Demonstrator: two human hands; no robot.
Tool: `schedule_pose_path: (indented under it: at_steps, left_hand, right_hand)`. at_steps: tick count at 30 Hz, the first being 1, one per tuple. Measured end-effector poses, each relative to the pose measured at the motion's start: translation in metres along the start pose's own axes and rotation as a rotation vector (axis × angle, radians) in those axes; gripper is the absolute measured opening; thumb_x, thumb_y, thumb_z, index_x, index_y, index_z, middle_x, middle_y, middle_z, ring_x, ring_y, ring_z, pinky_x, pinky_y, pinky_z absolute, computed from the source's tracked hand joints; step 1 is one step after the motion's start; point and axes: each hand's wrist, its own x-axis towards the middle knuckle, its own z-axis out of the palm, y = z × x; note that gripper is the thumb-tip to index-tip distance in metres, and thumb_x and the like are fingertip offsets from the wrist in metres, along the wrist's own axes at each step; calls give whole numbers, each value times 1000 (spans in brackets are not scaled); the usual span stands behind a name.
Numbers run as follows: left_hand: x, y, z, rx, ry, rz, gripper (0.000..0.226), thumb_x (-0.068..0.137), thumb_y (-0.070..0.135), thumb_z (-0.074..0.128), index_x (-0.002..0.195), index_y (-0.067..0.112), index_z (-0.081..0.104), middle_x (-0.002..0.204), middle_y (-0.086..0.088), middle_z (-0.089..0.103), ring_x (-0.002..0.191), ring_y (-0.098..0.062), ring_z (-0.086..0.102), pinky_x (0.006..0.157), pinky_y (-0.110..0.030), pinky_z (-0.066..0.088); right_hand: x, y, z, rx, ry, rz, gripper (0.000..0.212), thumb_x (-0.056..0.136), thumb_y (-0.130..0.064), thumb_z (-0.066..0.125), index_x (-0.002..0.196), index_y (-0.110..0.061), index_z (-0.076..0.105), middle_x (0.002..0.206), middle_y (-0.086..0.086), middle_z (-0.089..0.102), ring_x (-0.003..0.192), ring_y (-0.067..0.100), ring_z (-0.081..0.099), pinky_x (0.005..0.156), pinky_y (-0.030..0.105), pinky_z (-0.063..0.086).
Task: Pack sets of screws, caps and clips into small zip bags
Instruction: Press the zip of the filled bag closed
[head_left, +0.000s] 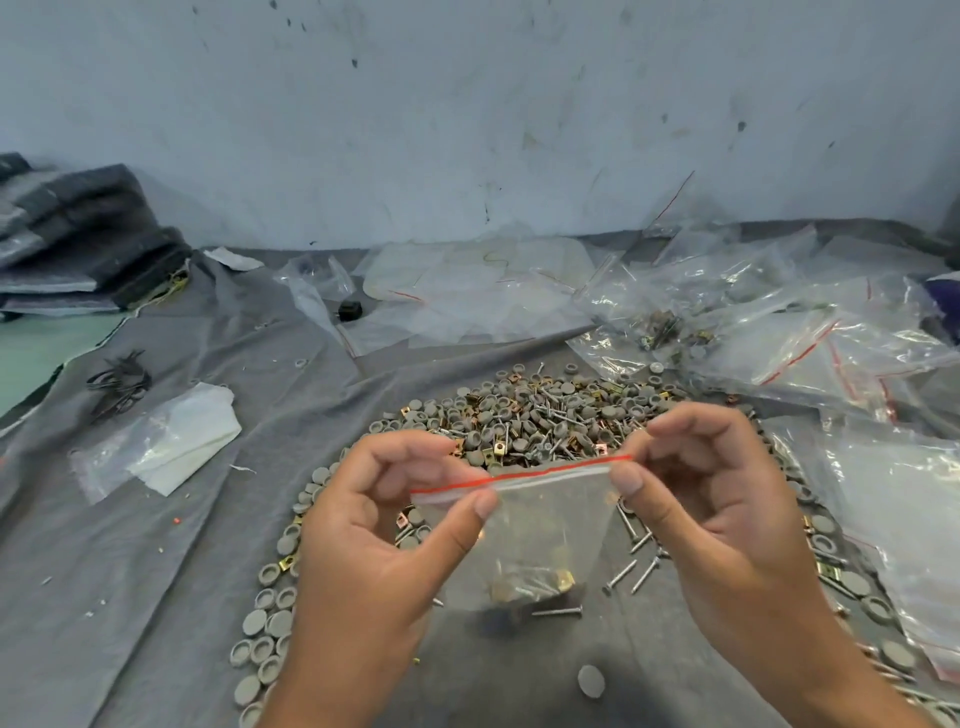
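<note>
Over grey cloth (182, 545), left hand (374, 530) and right hand (711, 499) pinching zip bag (545, 519) top.

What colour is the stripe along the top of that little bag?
Red, on the small clear plastic zip bag; the head view shows it best.

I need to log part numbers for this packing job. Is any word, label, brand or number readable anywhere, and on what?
None can be read.
Small clear zip bag with a red strip, pinched by the left hand and right hand: no print visible.
Heap of clear plastic bags: no lettering visible.
Folded white paper: blank.
</note>
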Motion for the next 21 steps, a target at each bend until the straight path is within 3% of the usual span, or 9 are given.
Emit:
schedule_pose_path:
  at_steps: [5,11,16,21]
  left_hand:
    - [1,4,1,-41,0,-26,34,68,31,84,96,37,67,86,-6,76,80,-9,71,73,-17,53]
    - [-1,4,2,-55,-52,-60,33,71,30,83,95,36,62,88,-8,74,82,-13,70,71,-21,54]
    - [-4,2,7,-51,-125,-63,45,70,27,87,107,34,62,99,-8,76,93,-18,73,79,-21,55]
    - [-5,1,12,-11,-59,-49,38,69,29,86,99,37,63,87,-3,77,81,-12,74,73,-17,54]
  right_hand:
    - [-6,3,10,-1,-43,70,49,79,-58,78,120,-39,59,103,3,73,89,18,67,77,21,54]
    - [-10,1,16,4,-26,42,32,85,-54,73,110,-40,58,99,1,70,87,17,65,74,28,55]
    - [-13,0,22,23,-6,47,34,84,-58,72,111,-40,59,97,-2,68,86,13,65,73,19,53]
    - [-13,-1,24,25,-37,43,40,83,-55,75,116,-41,59,99,-1,71,89,13,69,79,19,53]
